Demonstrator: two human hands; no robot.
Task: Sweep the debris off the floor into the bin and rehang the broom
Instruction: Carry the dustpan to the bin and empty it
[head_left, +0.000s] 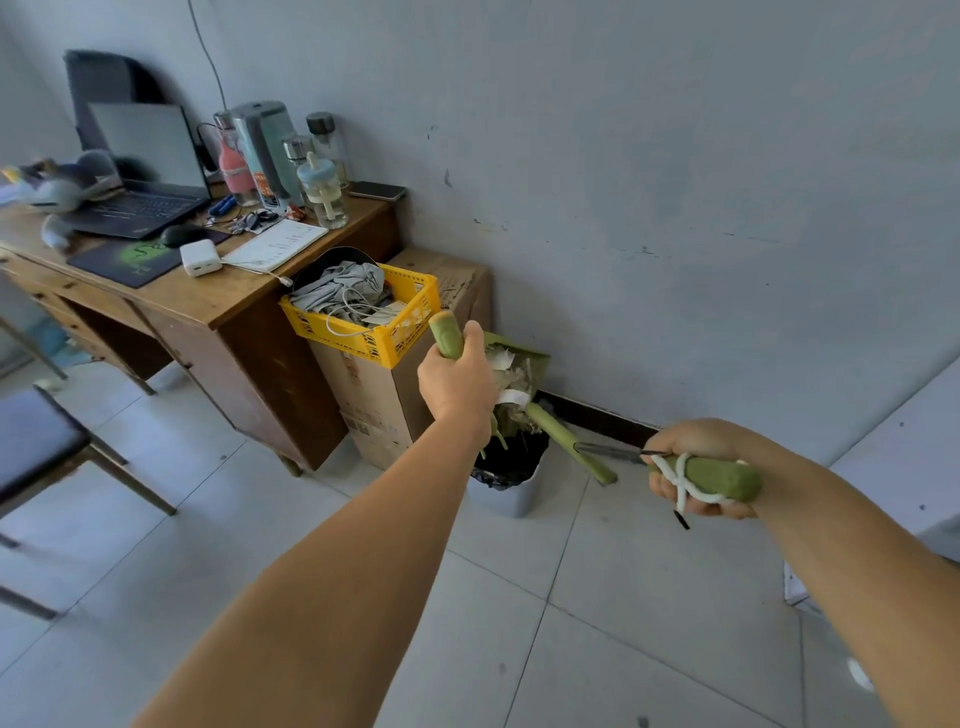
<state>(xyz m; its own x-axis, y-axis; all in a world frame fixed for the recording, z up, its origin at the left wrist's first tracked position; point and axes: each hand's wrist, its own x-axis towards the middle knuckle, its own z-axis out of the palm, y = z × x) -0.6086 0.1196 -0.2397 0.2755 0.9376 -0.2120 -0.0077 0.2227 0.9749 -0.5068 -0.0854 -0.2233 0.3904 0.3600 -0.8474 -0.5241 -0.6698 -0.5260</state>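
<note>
Tilting over the bin (506, 493), dustpan (511, 384) gripped by left hand (457, 382); right hand (691, 470) clutching broom handle (719, 479), lengthwise toward bin.

Home study corner, wooden desk (218, 306), laptop (148, 171), water bottles (322, 192), tiled floor (571, 623)

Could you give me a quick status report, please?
Left hand grips dustpan handle, debris tipping over bin. Right hand grips broom handle. Nothing in the way.
</note>
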